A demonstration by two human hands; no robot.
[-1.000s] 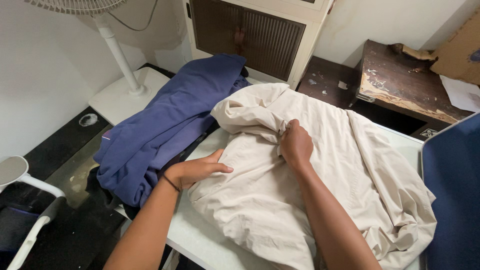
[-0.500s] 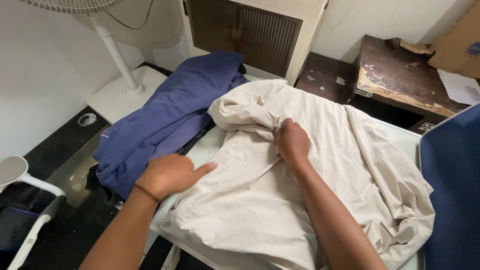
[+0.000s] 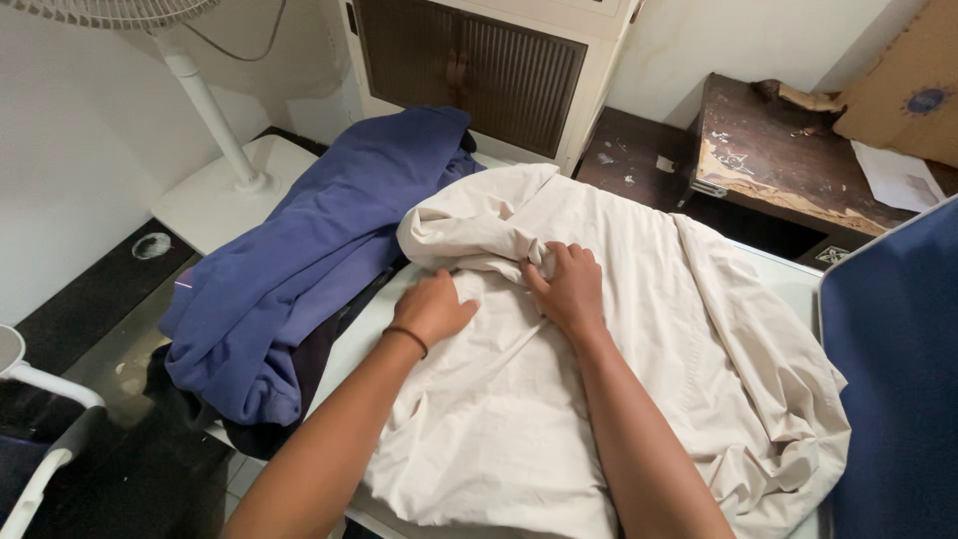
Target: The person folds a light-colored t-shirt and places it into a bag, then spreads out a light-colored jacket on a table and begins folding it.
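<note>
A large cream cloth (image 3: pixel 639 359) lies crumpled over a white table (image 3: pixel 788 274). My right hand (image 3: pixel 567 287) grips a bunched fold of the cream cloth near its upper middle. My left hand (image 3: pixel 434 307), with a dark band on the wrist, rests curled on the cloth's left part, close beside the right hand. A blue garment (image 3: pixel 319 250) is heaped to the left, draped over the table's left edge onto dark cloth below.
A white standing fan's pole and base (image 3: pixel 225 170) stand at the far left. A louvred cabinet (image 3: pixel 479 65) is at the back. A worn dark wooden table (image 3: pixel 788 160) with cardboard and paper sits at the back right. A blue panel (image 3: pixel 898 369) fills the right edge.
My left hand has moved from the cloth's left edge up and right to beside my right hand. The right hand keeps its grip on the fold.
</note>
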